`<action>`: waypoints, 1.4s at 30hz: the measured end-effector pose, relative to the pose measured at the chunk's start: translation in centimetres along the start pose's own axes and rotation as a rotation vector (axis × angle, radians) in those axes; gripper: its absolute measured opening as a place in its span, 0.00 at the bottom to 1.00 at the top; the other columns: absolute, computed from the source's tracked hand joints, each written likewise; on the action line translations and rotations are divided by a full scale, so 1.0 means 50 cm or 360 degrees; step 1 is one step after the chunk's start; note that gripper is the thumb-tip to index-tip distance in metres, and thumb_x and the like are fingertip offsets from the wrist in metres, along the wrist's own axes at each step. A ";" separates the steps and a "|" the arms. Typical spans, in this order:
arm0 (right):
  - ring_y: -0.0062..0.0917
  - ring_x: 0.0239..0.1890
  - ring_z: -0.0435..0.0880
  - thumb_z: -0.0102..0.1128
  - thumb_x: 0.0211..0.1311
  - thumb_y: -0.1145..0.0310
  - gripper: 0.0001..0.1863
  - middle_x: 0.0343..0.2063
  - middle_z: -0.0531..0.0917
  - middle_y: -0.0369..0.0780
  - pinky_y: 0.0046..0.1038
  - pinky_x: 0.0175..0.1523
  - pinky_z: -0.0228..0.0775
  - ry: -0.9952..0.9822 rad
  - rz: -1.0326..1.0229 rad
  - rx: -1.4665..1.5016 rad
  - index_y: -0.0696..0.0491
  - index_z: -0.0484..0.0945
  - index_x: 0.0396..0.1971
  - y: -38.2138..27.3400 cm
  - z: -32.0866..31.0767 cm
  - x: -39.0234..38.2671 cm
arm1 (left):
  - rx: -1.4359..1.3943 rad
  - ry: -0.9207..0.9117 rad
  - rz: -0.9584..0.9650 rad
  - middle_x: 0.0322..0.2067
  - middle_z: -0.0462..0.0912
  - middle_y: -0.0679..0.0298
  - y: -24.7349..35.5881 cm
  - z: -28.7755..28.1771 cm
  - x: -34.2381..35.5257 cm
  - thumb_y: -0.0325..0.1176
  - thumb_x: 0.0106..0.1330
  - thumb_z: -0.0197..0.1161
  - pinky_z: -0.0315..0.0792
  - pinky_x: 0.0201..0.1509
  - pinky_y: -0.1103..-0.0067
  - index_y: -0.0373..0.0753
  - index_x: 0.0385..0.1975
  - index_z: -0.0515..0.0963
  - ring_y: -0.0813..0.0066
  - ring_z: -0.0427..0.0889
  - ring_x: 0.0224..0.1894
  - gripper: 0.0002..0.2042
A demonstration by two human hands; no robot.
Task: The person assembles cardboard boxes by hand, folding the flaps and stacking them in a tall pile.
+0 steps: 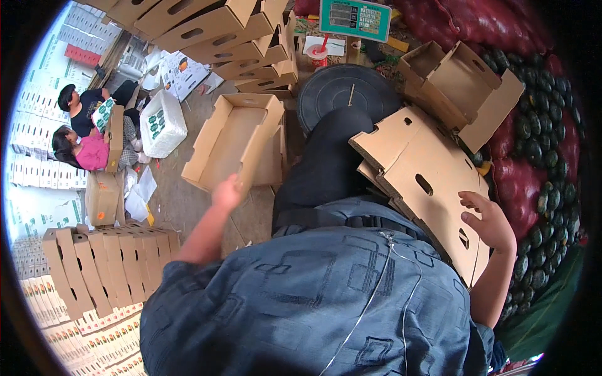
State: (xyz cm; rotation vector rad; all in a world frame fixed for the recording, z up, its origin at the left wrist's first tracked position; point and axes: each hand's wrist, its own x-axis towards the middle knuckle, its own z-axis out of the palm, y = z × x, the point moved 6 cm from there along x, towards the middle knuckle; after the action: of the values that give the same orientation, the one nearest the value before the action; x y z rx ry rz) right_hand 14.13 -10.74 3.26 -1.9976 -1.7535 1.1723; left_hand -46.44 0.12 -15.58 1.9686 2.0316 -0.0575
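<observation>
- Nearest the camera, the person's blue patterned shirt (pixel 301 301) fills the lower middle, a thin white cord (pixel 376 288) trailing down over it.
- The right hand (pixel 489 219) lies open, fingers slightly curled, against the face of a stack of flat, unfolded brown cardboard box blanks (pixel 426 169) leaning at the person's right side; it presses on them rather than gripping.
- The left hand (pixel 227 191) reaches forward and touches the near wall of an open, folded-up brown cardboard box (pixel 229 141) on the floor ahead; whether the fingers are closed on that wall cannot be told.
- At lower left stands a row of folded brown cardboard pieces (pixel 106 263) on end.
- To the right, dark green round fruits (pixel 539 144) lie piled among red mesh sacks (pixel 520 182).
- Farther off, a stack of nested brown cardboard boxes (pixel 219 31) rises at the top, beside a green-faced weighing scale (pixel 354 19).
- At far left, two seated people (pixel 81 125) work among white boxes (pixel 163 122).
</observation>
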 end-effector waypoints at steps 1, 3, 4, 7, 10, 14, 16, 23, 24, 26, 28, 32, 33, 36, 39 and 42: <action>0.35 0.49 0.79 0.62 0.53 0.72 0.24 0.44 0.81 0.48 0.32 0.55 0.69 0.0005 0.0024 -0.0065 0.58 0.73 0.52 0.002 0.004 -0.003 | -0.0008 -0.0008 -0.0132 0.33 0.81 0.47 0.004 0.044 0.013 0.42 0.63 0.56 0.72 0.41 0.55 0.41 0.39 0.73 0.42 0.79 0.38 0.12; 0.35 0.49 0.79 0.61 0.54 0.72 0.23 0.44 0.81 0.47 0.32 0.54 0.70 -0.0021 0.0099 -0.0029 0.58 0.73 0.52 0.010 0.014 -0.009 | -0.0024 -0.0014 -0.0184 0.33 0.81 0.46 0.027 0.108 0.043 0.42 0.63 0.56 0.72 0.42 0.55 0.41 0.39 0.73 0.44 0.79 0.39 0.12; 0.34 0.49 0.79 0.61 0.54 0.72 0.23 0.44 0.81 0.47 0.32 0.54 0.70 -0.0024 0.0135 0.0013 0.58 0.73 0.52 0.016 0.019 -0.013 | -0.0035 0.0010 -0.0219 0.34 0.81 0.46 0.035 0.132 0.057 0.42 0.63 0.56 0.72 0.42 0.55 0.41 0.40 0.72 0.44 0.79 0.39 0.12; 0.34 0.49 0.79 0.61 0.54 0.72 0.23 0.44 0.81 0.47 0.32 0.53 0.71 0.0020 0.0203 0.0029 0.57 0.73 0.52 0.030 0.029 -0.023 | -0.0075 0.0024 -0.0304 0.34 0.81 0.47 0.043 0.185 0.099 0.42 0.64 0.55 0.72 0.42 0.55 0.41 0.40 0.72 0.45 0.79 0.39 0.12; 0.34 0.49 0.79 0.62 0.54 0.72 0.23 0.44 0.81 0.47 0.32 0.52 0.71 0.0037 0.0261 -0.0014 0.56 0.73 0.53 0.039 0.038 -0.032 | -0.0165 0.0033 -0.0273 0.35 0.81 0.47 0.047 0.222 0.136 0.41 0.66 0.54 0.72 0.43 0.56 0.40 0.41 0.71 0.45 0.79 0.41 0.12; 0.34 0.48 0.80 0.62 0.55 0.71 0.23 0.44 0.81 0.47 0.32 0.52 0.71 0.0048 0.0392 0.0063 0.55 0.73 0.53 0.048 0.050 -0.039 | -0.0133 -0.0090 -0.0339 0.37 0.81 0.47 0.057 0.258 0.164 0.41 0.67 0.53 0.72 0.44 0.56 0.39 0.42 0.69 0.45 0.79 0.42 0.12; 0.33 0.47 0.80 0.62 0.55 0.71 0.23 0.44 0.81 0.46 0.32 0.53 0.71 0.0051 0.0379 0.0067 0.56 0.74 0.52 0.045 0.053 -0.039 | -0.0144 -0.0112 -0.0402 0.37 0.81 0.47 0.070 0.262 0.168 0.40 0.68 0.52 0.72 0.44 0.56 0.39 0.43 0.68 0.44 0.79 0.42 0.12; 0.33 0.48 0.80 0.62 0.55 0.71 0.22 0.44 0.81 0.46 0.31 0.54 0.70 0.0068 0.0379 0.0065 0.57 0.74 0.51 0.047 0.058 -0.041 | -0.0191 -0.0148 -0.0442 0.37 0.81 0.46 0.104 0.249 0.164 0.40 0.68 0.51 0.72 0.45 0.56 0.39 0.44 0.65 0.44 0.79 0.42 0.13; 0.33 0.48 0.80 0.62 0.55 0.71 0.22 0.44 0.81 0.46 0.31 0.54 0.70 0.0067 0.0391 0.0077 0.57 0.74 0.51 0.049 0.060 -0.041 | -0.0197 -0.0148 -0.0452 0.37 0.81 0.46 0.100 0.248 0.162 0.40 0.68 0.51 0.72 0.45 0.56 0.39 0.44 0.65 0.44 0.79 0.42 0.13; 0.33 0.47 0.80 0.62 0.55 0.71 0.22 0.44 0.81 0.46 0.31 0.54 0.70 0.0067 0.0363 0.0049 0.57 0.74 0.51 0.050 0.062 -0.040 | -0.0195 -0.0152 -0.0462 0.37 0.81 0.46 0.098 0.252 0.165 0.40 0.68 0.51 0.72 0.45 0.56 0.39 0.44 0.65 0.44 0.79 0.42 0.13; 0.33 0.47 0.81 0.62 0.55 0.71 0.22 0.44 0.81 0.46 0.31 0.54 0.70 0.0071 0.0270 -0.0021 0.57 0.74 0.51 0.045 0.065 -0.039 | -0.0185 -0.0149 -0.0459 0.37 0.81 0.47 0.097 0.252 0.164 0.39 0.68 0.51 0.72 0.45 0.56 0.39 0.44 0.65 0.44 0.79 0.43 0.12; 0.33 0.47 0.81 0.62 0.55 0.71 0.22 0.45 0.81 0.46 0.31 0.53 0.70 0.0067 0.0322 -0.0029 0.58 0.74 0.51 0.053 0.069 -0.040 | -0.0225 -0.0090 -0.0467 0.37 0.81 0.47 0.098 0.239 0.148 0.39 0.67 0.52 0.72 0.44 0.56 0.40 0.44 0.66 0.45 0.79 0.42 0.12; 0.33 0.47 0.81 0.62 0.55 0.71 0.21 0.44 0.81 0.46 0.30 0.53 0.70 0.0078 0.0318 -0.0033 0.58 0.74 0.51 0.054 0.069 -0.042 | -0.0222 -0.0052 -0.0448 0.36 0.81 0.47 0.098 0.231 0.142 0.39 0.67 0.52 0.72 0.44 0.56 0.40 0.43 0.66 0.45 0.79 0.42 0.12; 0.33 0.46 0.81 0.62 0.55 0.71 0.22 0.44 0.81 0.46 0.30 0.53 0.70 0.0095 0.0322 -0.0004 0.58 0.74 0.51 0.054 0.067 -0.048 | -0.0191 -0.0097 -0.0515 0.37 0.81 0.47 0.078 0.227 0.129 0.41 0.67 0.51 0.71 0.45 0.57 0.41 0.46 0.68 0.45 0.79 0.43 0.14; 0.33 0.46 0.81 0.62 0.55 0.71 0.22 0.44 0.81 0.46 0.30 0.53 0.70 0.0068 0.0330 -0.0031 0.59 0.74 0.51 0.051 0.070 -0.048 | -0.0136 -0.0039 -0.0448 0.35 0.81 0.48 0.044 0.245 0.143 0.41 0.67 0.51 0.72 0.43 0.56 0.40 0.44 0.66 0.45 0.80 0.40 0.12; 0.34 0.47 0.81 0.62 0.55 0.71 0.22 0.44 0.81 0.47 0.31 0.53 0.70 0.0046 0.0323 -0.0072 0.59 0.74 0.51 0.043 0.073 -0.040 | -0.0095 -0.0036 -0.0379 0.34 0.82 0.48 0.000 0.296 0.179 0.40 0.67 0.53 0.72 0.42 0.56 0.40 0.41 0.65 0.44 0.80 0.39 0.12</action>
State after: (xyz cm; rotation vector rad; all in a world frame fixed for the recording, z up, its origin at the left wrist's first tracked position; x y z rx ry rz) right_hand 13.25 -14.26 0.31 -2.2511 -1.6080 1.1645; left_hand -43.64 5.21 -31.86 1.6751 2.2164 -0.0706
